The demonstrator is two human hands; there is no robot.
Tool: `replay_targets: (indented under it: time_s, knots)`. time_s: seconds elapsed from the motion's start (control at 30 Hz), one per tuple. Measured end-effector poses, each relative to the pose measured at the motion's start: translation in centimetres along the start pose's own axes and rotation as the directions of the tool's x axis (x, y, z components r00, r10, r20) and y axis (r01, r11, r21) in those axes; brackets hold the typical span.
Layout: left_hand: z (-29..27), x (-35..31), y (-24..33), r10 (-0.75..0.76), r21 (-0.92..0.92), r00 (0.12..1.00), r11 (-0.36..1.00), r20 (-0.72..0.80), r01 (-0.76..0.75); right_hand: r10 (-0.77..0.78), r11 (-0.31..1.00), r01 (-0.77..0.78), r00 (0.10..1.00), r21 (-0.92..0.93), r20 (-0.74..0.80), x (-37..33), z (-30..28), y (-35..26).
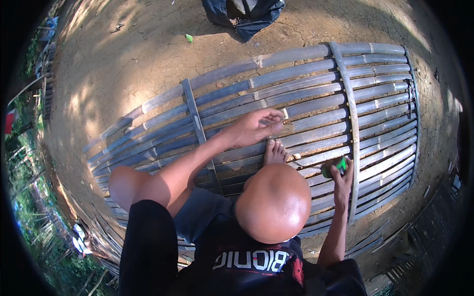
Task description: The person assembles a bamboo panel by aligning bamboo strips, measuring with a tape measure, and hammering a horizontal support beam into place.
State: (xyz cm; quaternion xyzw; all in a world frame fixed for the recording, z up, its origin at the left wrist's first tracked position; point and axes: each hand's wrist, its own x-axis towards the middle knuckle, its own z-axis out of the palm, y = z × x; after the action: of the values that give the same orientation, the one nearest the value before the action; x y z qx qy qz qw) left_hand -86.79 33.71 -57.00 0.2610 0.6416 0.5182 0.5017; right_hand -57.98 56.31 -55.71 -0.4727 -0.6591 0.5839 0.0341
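Note:
My left hand (256, 127) reaches out over the bamboo slats, its fingers bent in a pinch. At their tips is a small pale piece (284, 113), too small to name. My right hand (342, 176) is wrapped round a small green and black object (334, 167), held low over the slats on the right. The fingers hide part of it, and its kind does not show. Between the hands, my bare foot (275, 152) rests on the slats in front of my raised knee (274, 202).
I sit on a low bamboo platform (316, 106) with gaps between its slats and crosswise strips (345, 89). Beyond it, on cracked dry soil (148, 59), lie a black plastic bag (244, 19) and a light green scrap (189, 38). Greenery (29, 187) borders the left.

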Motion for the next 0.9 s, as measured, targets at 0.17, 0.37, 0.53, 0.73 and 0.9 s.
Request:
replay_targets:
  time_s: [0.17,0.37,0.53,0.73,0.9]
  knots:
    - [3.1,3.2,-2.7,0.019,-0.046,0.996,0.999,-0.089,-0.023,-0.111,0.977,0.022,0.901,0.211,0.419,8.2,14.1,-4.7]
    - [-3.6,-2.0,-2.5,-0.172,0.072,0.959,0.979,-0.223,0.193,0.014,0.932,-0.277,0.668,0.232,0.744,9.9,20.6,-7.1]
    - [-4.9,-4.1,-1.6,-0.4,0.153,0.886,0.885,-0.236,0.44,0.039,0.983,-0.171,0.564,0.07,0.825,10.9,23.3,-6.5]
    - [-4.1,-3.1,-2.1,-0.45,0.22,0.88,0.852,-0.154,0.475,0.132,0.912,-0.4,0.507,0.096,0.852,11.3,22.2,-5.0]
    - [-4.3,-1.9,-3.3,-0.392,0.279,0.914,0.87,-0.109,0.406,0.172,0.876,-0.467,0.535,0.12,0.827,11.2,21.9,-4.5]
